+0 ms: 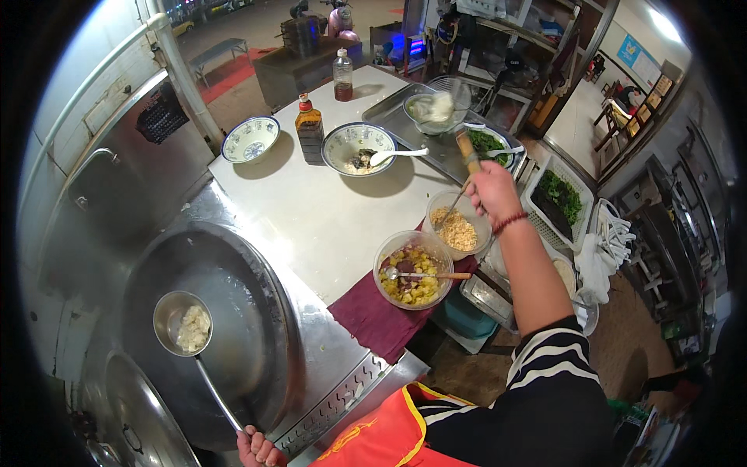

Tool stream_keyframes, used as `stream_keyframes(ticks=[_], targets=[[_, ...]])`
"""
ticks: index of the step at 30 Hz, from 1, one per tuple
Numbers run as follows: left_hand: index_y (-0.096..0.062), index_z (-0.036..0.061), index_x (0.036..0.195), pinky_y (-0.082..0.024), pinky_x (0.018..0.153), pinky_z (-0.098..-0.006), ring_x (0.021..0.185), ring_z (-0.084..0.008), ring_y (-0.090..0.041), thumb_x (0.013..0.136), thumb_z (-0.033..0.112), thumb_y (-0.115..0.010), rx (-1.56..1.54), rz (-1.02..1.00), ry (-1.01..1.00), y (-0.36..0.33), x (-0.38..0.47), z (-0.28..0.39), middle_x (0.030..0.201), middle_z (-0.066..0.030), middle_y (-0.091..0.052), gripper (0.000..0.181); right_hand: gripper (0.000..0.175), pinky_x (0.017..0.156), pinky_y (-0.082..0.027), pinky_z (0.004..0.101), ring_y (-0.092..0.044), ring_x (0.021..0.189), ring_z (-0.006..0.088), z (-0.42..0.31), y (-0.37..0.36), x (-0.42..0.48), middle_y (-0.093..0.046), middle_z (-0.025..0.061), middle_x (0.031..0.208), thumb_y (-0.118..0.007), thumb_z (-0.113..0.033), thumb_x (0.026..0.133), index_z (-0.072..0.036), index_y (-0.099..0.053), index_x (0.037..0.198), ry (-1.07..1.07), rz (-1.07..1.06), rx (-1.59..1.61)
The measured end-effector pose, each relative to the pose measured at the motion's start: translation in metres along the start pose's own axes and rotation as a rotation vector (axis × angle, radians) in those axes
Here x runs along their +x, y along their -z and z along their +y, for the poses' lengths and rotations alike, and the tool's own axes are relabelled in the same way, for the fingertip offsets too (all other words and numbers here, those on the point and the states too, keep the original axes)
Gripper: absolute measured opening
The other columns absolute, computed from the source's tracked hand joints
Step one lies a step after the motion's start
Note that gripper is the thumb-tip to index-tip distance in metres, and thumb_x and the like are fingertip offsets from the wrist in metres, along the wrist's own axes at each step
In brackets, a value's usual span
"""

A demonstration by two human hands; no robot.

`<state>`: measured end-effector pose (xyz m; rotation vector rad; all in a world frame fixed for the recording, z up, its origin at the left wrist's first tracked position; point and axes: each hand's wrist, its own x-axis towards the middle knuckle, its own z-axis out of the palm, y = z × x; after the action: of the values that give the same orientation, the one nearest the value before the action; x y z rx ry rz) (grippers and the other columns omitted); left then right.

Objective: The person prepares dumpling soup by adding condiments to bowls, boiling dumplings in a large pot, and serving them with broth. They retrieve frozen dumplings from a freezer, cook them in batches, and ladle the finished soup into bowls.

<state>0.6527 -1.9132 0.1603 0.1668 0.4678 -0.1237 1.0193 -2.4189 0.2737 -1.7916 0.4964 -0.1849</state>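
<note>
My left hand point(261, 448) is closed on the metal handle of a ladle point(164, 319), whose bowl holds pale, soft food over a large wok point(233, 362). My right hand point(494, 190) grips the wooden handle of a spoon point(468, 153); its metal end reaches into a clear tub of chopped nuts or similar crumbs point(461, 233). Beside it, a tub of chopped yellow-green pickle point(415, 295) has a wooden-handled spoon point(429, 275) lying in it. On the white counter, a patterned bowl point(335, 153) holds dark and pale ingredients and a white spoon point(402, 154).
Another patterned bowl point(252, 137) and two bottles, one dark-filled point(310, 140) and one clear point(343, 79), stand at the back. A metal tray point(388, 108) carries bowls of greens point(484, 142) and pale food point(437, 110). At right is a basket of leafy greens point(560, 195); a maroon cloth point(373, 321) drapes the counter edge.
</note>
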Motion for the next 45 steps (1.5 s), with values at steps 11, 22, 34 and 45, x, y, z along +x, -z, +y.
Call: stream_keyframes(ticks=[11,22,34,45], targets=[[-0.046,0.0071,0.103,-0.026,0.038,-0.0246,0.047,-0.0099,-0.032,0.104,0.033,-0.035,0.039,0.102,-0.023,-0.025,0.021,-0.024,0.066,0.0018,-0.035,0.028,0.026,0.087,-0.05,0.0481,-0.062,0.102,0.0413,0.004,-0.008,0.109,-0.064,0.0259,0.109,-0.048,-0.014,0.09,0.001,-0.061,0.106,0.058,0.246,-0.88],[-0.048,0.0051,0.103,-0.031,0.04,-0.0282,0.045,-0.0109,-0.036,0.104,0.036,-0.032,-0.038,0.083,-0.024,-0.023,0.011,-0.023,0.061,0.0009,-0.036,0.035,0.021,0.08,-0.049,0.0493,-0.06,0.094,0.0457,0.006,-0.012,0.058,-0.064,0.0287,0.098,-0.048,-0.011,0.085,-0.001,-0.06,0.099,0.355,0.356,-0.625],[-0.05,0.0088,0.095,-0.034,0.033,-0.0264,0.038,-0.009,-0.035,0.102,0.019,-0.042,0.21,0.122,-0.018,-0.003,-0.033,-0.018,0.054,0.0018,-0.036,0.014,0.033,0.037,-0.039,0.0274,-0.049,0.044,0.0111,0.057,-0.191,-0.207,-0.057,0.0044,0.064,-0.048,-0.007,0.086,0.002,-0.058,0.116,-0.178,-0.912,-0.076],[-0.046,0.0095,0.09,-0.037,0.035,-0.0262,0.039,-0.0099,-0.041,0.092,0.018,-0.06,0.932,0.492,-0.156,0.012,-0.071,-0.018,0.058,-0.0002,-0.043,0.017,0.035,0.036,-0.037,0.0235,-0.048,0.045,0.0086,0.088,-0.254,-0.281,-0.058,0.0044,0.07,-0.047,-0.005,0.088,0.0,-0.049,0.123,-0.571,-1.237,0.16]])
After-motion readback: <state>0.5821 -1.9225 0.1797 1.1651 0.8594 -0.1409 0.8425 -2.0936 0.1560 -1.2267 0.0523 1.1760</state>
